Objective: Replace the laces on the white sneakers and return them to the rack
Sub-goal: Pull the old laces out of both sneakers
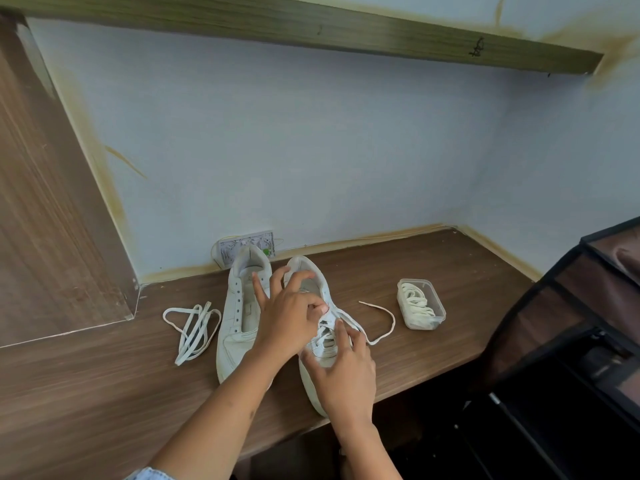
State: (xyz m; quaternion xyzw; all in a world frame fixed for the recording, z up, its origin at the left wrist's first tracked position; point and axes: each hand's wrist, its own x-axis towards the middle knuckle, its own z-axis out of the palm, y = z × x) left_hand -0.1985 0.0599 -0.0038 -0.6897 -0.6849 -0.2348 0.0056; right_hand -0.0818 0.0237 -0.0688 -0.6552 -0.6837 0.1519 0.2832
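Reaching in from the near edge, right hand (341, 370) resting on the toe of the right sneaker (320, 327), fingertips pressing the crossed lace (375, 322) flat. Pinching that same lace just above, near the upper eyelets, left hand (289, 315) with other fingers spread. Trailing off to the right across the tabletop (104, 386), the lace's free end. Likely handling soft, limp and light, so best taking hold near the stiff tip. Lying just left and touching, the left sneaker (239, 317), eyelets bare. Further left, lying loose, a removed lace (192, 327). Sitting well right, a clear plastic box (420, 308) holding laces; beyond, a dark rack (575, 341).
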